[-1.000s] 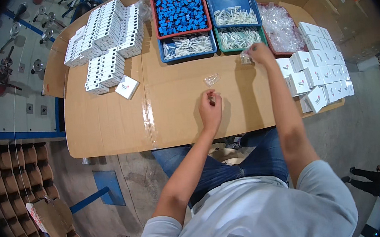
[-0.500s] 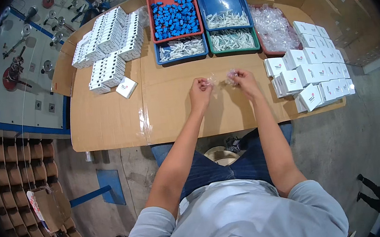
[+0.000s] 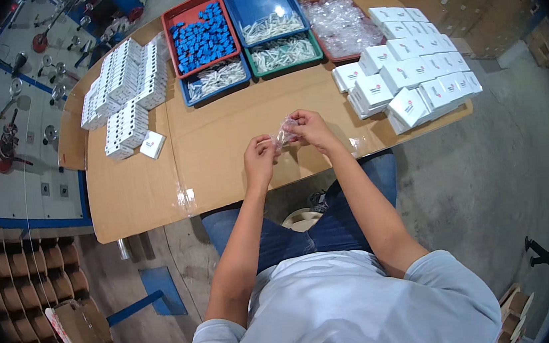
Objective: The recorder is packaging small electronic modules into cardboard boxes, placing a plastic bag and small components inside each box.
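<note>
Holding a small clear plastic bag (image 3: 283, 130) between them, the left hand (image 3: 259, 156) and right hand (image 3: 310, 129) pinch its opposite ends, close together above the cardboard-covered table (image 3: 218, 144), apparently to keep it open. At two o'clock lie stacked white boxes (image 3: 412, 76); at ten o'clock, more white cartons (image 3: 122, 90). At twelve o'clock, within reach, stand the trays: red tray (image 3: 200, 35), blue tray (image 3: 264, 8).

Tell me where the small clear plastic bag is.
Head view, centre: the small clear plastic bag is held between left hand and right hand, above the cardboard-covered table.
</note>
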`<state>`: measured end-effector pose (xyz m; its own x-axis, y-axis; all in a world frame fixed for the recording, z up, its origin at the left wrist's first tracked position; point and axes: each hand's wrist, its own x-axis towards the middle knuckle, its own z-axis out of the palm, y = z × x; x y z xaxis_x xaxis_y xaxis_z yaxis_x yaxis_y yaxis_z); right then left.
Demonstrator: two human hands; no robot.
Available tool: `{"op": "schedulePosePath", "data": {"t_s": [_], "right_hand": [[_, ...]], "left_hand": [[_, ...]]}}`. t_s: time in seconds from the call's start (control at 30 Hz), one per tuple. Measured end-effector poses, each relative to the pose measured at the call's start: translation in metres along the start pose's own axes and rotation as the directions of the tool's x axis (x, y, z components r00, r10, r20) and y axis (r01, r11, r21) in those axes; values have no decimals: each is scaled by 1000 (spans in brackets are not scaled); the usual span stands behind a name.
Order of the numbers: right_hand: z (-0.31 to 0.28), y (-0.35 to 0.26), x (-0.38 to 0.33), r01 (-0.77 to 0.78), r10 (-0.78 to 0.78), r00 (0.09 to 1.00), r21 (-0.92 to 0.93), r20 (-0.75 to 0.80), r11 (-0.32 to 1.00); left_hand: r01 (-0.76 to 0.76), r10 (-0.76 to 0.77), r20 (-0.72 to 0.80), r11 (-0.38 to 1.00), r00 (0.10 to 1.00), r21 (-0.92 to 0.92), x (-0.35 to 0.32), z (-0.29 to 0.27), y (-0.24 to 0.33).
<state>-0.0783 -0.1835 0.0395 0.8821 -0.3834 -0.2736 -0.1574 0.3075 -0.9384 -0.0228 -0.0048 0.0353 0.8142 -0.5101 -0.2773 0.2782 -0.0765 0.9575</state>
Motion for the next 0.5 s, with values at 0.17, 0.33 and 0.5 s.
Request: {"op": "schedulePosePath", "data": {"t_s": [0.17, 0.33, 0.5], "right_hand": [[-36, -21, 12, 114, -108, 979, 27, -171, 993], [-74, -83, 83, 172, -287, 820, -265, -495, 949], [-197, -141, 183, 59, -493, 486, -535, -722, 843]], "left_hand": [[-310, 264, 162, 834, 951, 456, -72, 14, -24], [-271, -319, 575, 647, 753, 713, -97, -6, -123], [-273, -548, 670, 635, 501, 723, -78, 1, -148]]}}
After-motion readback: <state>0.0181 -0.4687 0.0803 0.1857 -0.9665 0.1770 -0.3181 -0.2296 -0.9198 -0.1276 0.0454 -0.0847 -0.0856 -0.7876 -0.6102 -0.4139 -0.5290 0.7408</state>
